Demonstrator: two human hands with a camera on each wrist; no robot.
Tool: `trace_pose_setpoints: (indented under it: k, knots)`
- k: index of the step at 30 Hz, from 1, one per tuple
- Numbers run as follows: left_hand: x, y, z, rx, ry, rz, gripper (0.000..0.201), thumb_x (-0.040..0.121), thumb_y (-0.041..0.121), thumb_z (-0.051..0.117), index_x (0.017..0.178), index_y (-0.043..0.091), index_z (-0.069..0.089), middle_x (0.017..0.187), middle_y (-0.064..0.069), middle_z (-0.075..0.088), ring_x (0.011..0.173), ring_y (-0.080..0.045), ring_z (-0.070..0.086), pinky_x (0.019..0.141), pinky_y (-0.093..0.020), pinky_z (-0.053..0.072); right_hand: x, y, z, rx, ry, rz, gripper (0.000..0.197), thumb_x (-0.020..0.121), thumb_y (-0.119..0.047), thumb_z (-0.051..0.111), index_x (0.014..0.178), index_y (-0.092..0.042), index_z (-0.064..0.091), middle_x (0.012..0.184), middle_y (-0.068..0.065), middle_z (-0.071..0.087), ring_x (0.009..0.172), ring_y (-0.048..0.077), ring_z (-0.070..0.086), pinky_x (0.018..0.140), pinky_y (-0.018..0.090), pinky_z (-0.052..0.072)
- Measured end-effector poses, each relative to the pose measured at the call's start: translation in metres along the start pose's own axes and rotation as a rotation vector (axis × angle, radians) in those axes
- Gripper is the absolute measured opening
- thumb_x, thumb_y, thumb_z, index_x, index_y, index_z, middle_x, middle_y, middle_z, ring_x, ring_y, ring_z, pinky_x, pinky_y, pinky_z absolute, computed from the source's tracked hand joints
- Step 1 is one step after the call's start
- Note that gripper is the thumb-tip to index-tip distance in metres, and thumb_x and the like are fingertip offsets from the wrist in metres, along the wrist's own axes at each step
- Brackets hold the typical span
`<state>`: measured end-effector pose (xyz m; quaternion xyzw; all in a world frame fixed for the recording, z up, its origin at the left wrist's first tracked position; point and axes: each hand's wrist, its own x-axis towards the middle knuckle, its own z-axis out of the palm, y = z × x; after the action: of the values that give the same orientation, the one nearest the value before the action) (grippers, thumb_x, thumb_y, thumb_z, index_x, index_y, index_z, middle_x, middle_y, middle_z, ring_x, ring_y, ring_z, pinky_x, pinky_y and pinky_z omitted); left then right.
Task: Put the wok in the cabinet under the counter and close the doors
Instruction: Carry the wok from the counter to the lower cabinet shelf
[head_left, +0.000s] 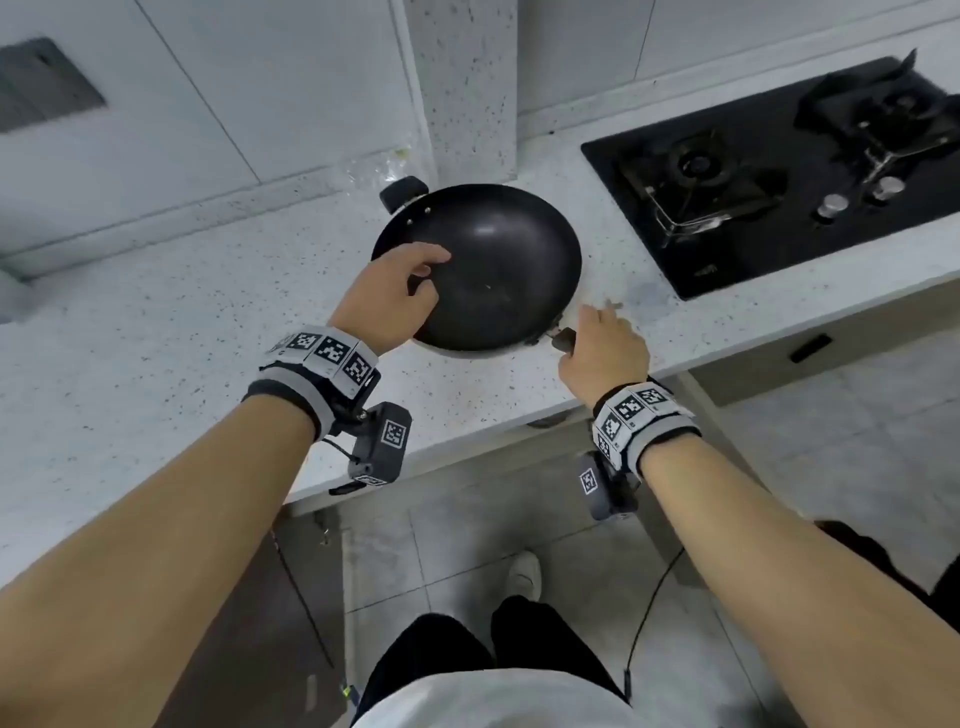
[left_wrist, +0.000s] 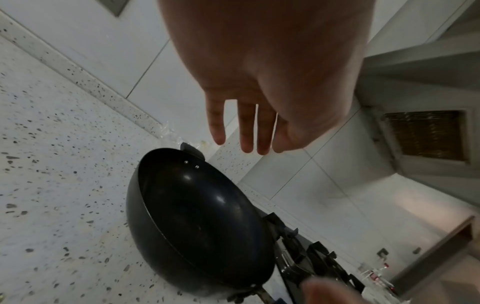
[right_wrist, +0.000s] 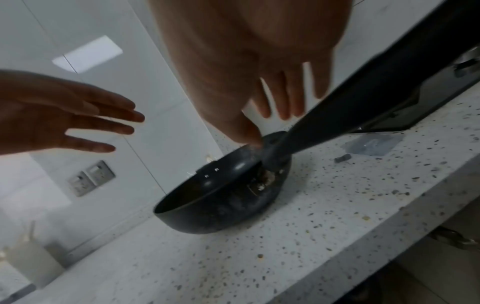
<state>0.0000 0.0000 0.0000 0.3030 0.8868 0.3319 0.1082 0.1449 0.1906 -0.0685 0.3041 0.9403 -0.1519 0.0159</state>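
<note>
A black wok (head_left: 488, 265) sits on the speckled white counter (head_left: 156, 338), its long dark handle (right_wrist: 363, 102) pointing toward the front edge. My left hand (head_left: 415, 280) hovers over the wok's left rim with relaxed, spread fingers (left_wrist: 245, 127) and holds nothing. My right hand (head_left: 597, 332) is over the handle with straight fingers (right_wrist: 283, 98); the thumb (right_wrist: 246, 131) reaches down by the handle's base, not curled round it. The wok (left_wrist: 197, 222) is empty inside. A brown cabinet door (head_left: 249, 623) stands open below the counter at the left.
A black gas hob (head_left: 779, 171) lies right of the wok. A clear plastic bag (head_left: 384, 166) is behind the wok against the wall, another small bag (right_wrist: 374, 144) near the hob. A drawer front (head_left: 810, 348) is under the hob. Tiled floor below.
</note>
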Motion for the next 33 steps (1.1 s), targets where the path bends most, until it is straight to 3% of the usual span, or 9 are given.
trace_pose_setpoints:
  k: [4, 8, 11, 19, 22, 25, 27, 29, 33]
  knots:
    - [0.03, -0.009, 0.002, 0.059, -0.046, -0.054, 0.048, 0.093, 0.012, 0.047, 0.139, 0.022, 0.049, 0.14, 0.006, 0.056, 0.125, -0.012, 0.053, 0.111, -0.033, 0.042, 0.021, 0.009, 0.001, -0.176, -0.295, 0.123, 0.022, 0.086, -0.016, 0.058, 0.108, -0.013, 0.057, 0.09, 0.006, 0.061, 0.083, 0.027, 0.06, 0.074, 0.033, 0.041]
    - [0.055, -0.024, 0.003, 0.123, -0.022, -0.091, 0.061, 0.089, 0.015, 0.049, 0.147, 0.023, 0.035, 0.144, 0.002, 0.053, 0.13, -0.019, 0.052, 0.109, -0.041, 0.043, 0.041, 0.012, 0.006, -0.226, -0.334, 0.11, 0.009, 0.085, -0.018, 0.058, 0.09, -0.017, 0.051, 0.071, 0.0, 0.052, 0.072, 0.024, 0.055, 0.069, 0.03, 0.041]
    - [0.073, -0.038, -0.001, 0.17, 0.012, -0.143, 0.064, 0.088, 0.018, 0.05, 0.149, 0.019, 0.03, 0.147, -0.002, 0.05, 0.132, -0.026, 0.05, 0.108, -0.049, 0.043, 0.056, 0.014, 0.005, -0.266, -0.323, 0.138, 0.009, 0.084, -0.019, 0.06, 0.088, -0.019, 0.052, 0.065, -0.002, 0.047, 0.072, 0.023, 0.056, 0.069, 0.03, 0.042]
    - [0.148, -0.099, -0.022, 0.314, -0.008, -0.39, 0.055, 0.089, 0.022, 0.049, 0.143, 0.013, 0.041, 0.144, -0.014, 0.051, 0.13, -0.037, 0.049, 0.106, -0.053, 0.041, 0.11, 0.015, -0.002, -0.401, -0.301, 0.218, 0.015, 0.087, -0.019, 0.061, 0.102, -0.021, 0.063, 0.075, -0.003, 0.053, 0.092, 0.023, 0.066, 0.072, 0.03, 0.04]
    - [0.179, -0.123, -0.027, 0.263, -0.018, -0.503, 0.054, 0.094, 0.022, 0.043, 0.146, 0.011, 0.036, 0.149, -0.015, 0.045, 0.135, -0.037, 0.044, 0.109, -0.052, 0.039, 0.125, 0.01, 0.002, -0.46, -0.334, 0.22, 0.014, 0.088, -0.018, 0.058, 0.099, -0.02, 0.065, 0.067, -0.005, 0.047, 0.082, 0.021, 0.063, 0.069, 0.028, 0.039]
    - [0.215, -0.16, -0.026, 0.152, -0.108, -0.606, 0.055, 0.097, 0.025, 0.039, 0.149, 0.007, 0.03, 0.146, -0.022, 0.047, 0.132, -0.041, 0.046, 0.109, -0.05, 0.039, 0.135, 0.012, 0.005, -0.5, -0.329, 0.214, 0.016, 0.086, -0.019, 0.056, 0.1, -0.021, 0.065, 0.083, -0.003, 0.063, 0.081, 0.021, 0.064, 0.067, 0.028, 0.039]
    - [0.234, -0.177, -0.02, 0.121, -0.185, -0.625, 0.05, 0.097, 0.027, 0.037, 0.14, 0.002, 0.039, 0.134, -0.027, 0.056, 0.121, -0.043, 0.056, 0.102, -0.048, 0.046, 0.139, 0.012, 0.005, -0.51, -0.327, 0.213, 0.017, 0.085, -0.02, 0.056, 0.1, -0.021, 0.064, 0.09, -0.001, 0.066, 0.088, 0.023, 0.067, 0.067, 0.028, 0.04]
    - [0.247, -0.181, -0.011, 0.16, -0.212, -0.586, 0.042, 0.1, 0.02, 0.035, 0.127, -0.006, 0.052, 0.125, -0.03, 0.061, 0.113, -0.044, 0.06, 0.093, -0.045, 0.049, 0.143, 0.011, 0.004, -0.522, -0.327, 0.231, 0.016, 0.084, -0.018, 0.057, 0.098, -0.019, 0.064, 0.083, 0.0, 0.06, 0.088, 0.024, 0.067, 0.067, 0.028, 0.04]
    - [0.257, -0.179, 0.011, 0.233, -0.166, -0.55, 0.036, 0.103, 0.007, 0.032, 0.122, -0.014, 0.054, 0.126, -0.033, 0.059, 0.117, -0.046, 0.058, 0.099, -0.051, 0.049, 0.145, 0.009, 0.005, -0.532, -0.342, 0.28, 0.014, 0.084, -0.017, 0.057, 0.097, -0.019, 0.063, 0.084, 0.001, 0.061, 0.089, 0.024, 0.068, 0.068, 0.029, 0.04]
